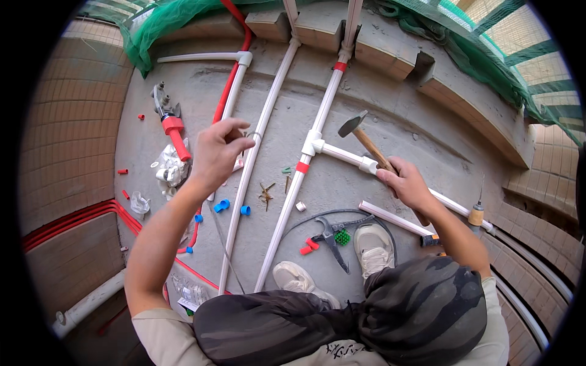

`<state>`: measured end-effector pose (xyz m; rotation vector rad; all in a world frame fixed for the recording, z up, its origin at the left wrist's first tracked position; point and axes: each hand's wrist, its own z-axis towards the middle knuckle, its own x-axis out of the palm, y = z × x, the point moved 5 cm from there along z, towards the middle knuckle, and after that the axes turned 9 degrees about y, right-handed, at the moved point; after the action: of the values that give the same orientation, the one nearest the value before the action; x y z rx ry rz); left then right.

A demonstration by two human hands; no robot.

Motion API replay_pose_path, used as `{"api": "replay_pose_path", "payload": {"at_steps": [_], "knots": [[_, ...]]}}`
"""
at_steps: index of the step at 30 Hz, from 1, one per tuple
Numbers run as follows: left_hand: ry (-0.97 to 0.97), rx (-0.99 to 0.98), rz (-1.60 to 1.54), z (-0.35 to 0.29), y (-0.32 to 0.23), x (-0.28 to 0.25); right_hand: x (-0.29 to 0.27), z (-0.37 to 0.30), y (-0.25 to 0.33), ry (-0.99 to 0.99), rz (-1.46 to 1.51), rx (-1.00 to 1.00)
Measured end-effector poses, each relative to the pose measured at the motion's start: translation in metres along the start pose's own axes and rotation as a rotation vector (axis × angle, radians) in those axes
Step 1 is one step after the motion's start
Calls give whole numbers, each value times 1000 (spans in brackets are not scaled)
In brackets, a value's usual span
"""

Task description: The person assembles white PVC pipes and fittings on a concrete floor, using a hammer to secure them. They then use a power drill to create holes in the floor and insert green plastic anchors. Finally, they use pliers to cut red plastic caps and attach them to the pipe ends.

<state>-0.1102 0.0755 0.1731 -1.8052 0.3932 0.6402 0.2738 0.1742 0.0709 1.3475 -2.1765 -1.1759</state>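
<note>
My right hand (404,182) is wrapped round the wooden handle of a hammer (368,144). The hammer's dark metal head is raised to the upper left, over the floor beside a white tee fitting (312,143). Further left, my left hand (221,149) has thumb and fingers curled together in a pinch. A small, thin, curved piece (256,133) shows at its fingertips, in front of a long white pipe (262,122); what kind it is I cannot make out. A second white pipe (282,219), carrying the tee and red bands, runs alongside on the right.
Red-handled pipe cutters (173,131) and a bag of white fittings (173,171) lie at left. Blue clips (221,205), brass-coloured screws (266,194) and a black-handled tool (331,238) lie near my shoes (373,247). A screwdriver (477,210) stands at right. Green netting (143,39) hangs along the far edge.
</note>
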Motion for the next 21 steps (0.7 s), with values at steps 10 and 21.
{"api": "replay_pose_path", "payload": {"at_steps": [10,21], "knots": [[-108,168,-309,229,23,127,-12,56,0,-97,378,2],[-238,274,-254,252,49,171,-27,45,-9,-151,372,65]]}}
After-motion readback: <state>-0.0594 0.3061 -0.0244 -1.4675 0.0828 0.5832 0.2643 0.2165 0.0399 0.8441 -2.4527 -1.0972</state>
